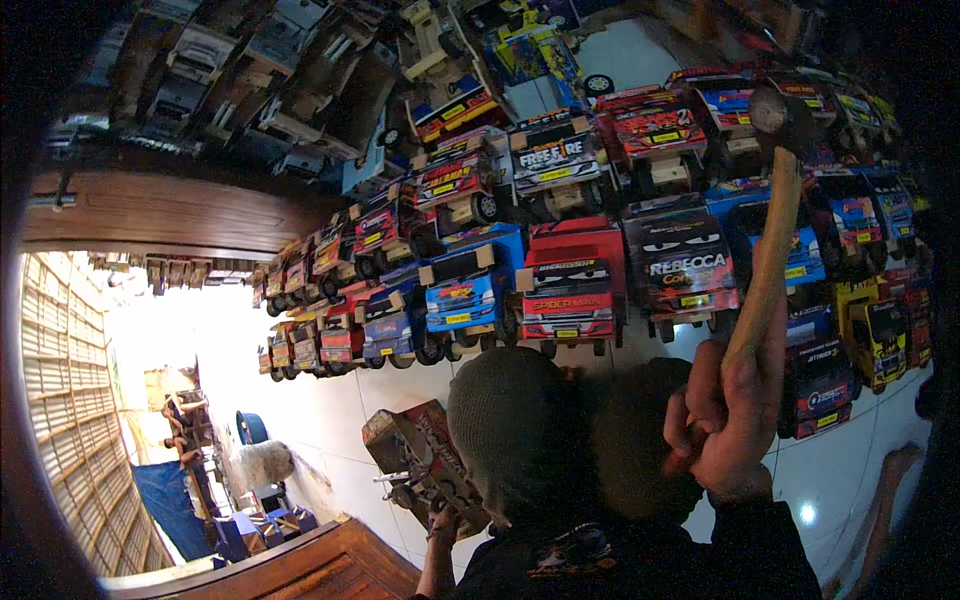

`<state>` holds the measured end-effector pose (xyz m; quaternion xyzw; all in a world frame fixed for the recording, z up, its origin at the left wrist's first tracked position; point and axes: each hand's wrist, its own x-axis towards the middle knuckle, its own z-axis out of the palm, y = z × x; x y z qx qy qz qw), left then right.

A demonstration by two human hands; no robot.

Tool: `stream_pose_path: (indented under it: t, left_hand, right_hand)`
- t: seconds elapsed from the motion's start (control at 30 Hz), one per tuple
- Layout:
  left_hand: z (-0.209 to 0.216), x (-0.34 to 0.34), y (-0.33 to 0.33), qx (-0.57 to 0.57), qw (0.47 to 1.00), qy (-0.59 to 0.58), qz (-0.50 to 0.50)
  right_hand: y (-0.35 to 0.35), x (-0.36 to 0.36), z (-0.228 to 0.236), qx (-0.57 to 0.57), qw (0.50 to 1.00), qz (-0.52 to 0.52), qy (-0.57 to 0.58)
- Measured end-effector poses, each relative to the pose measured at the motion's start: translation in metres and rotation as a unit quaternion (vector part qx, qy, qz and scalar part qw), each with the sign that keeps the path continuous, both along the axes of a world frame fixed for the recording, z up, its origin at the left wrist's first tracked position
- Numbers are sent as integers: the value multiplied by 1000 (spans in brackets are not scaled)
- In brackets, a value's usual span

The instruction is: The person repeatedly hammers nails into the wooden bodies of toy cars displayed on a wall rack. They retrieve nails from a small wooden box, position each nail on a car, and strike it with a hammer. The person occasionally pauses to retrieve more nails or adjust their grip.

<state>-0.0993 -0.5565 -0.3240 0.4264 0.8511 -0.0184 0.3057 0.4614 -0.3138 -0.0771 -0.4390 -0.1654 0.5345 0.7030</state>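
My right hand [735, 420] is raised and wrapped round the wooden handle of a hammer [768, 260]. The hammer's dark, round head points up and away, in front of the rows of toy trucks. Low on the left, my left hand [440, 520] grips the edge of a toy truck [425, 450], which is tipped over so its wheels and underside show. The truck has a red and grey printed body. Part of it is hidden behind a dark rounded form, seemingly my knee [505, 430], and the left fingers show only in part.
Rows of painted toy trucks, among them a red one [572, 285] and a blue one [465, 285], stand on the white tiled floor [380, 400]. A bare limb [890, 500] shows at right. Brown wooden panels [310, 560] and a lattice wall [75, 390] lie left.
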Motion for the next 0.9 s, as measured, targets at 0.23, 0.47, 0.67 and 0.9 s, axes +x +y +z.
stream_pose_path:
  t: [0.23,0.47,0.67,0.9]
  left_hand:
    - [-14,0,1,-12,998,68,-1]
    - [-3,23,8,92,987,105,80]
    - [37,25,-8,242,848,-280,380]
    - [59,36,-10,236,856,-239,393]
  right_hand:
    - [-9,-6,-12,-199,971,-121,-47]
    - [5,-14,12,-51,978,-61,-195]
    - [8,-10,3,13,995,-64,-70]
    - [11,-3,-4,46,999,-8,5]
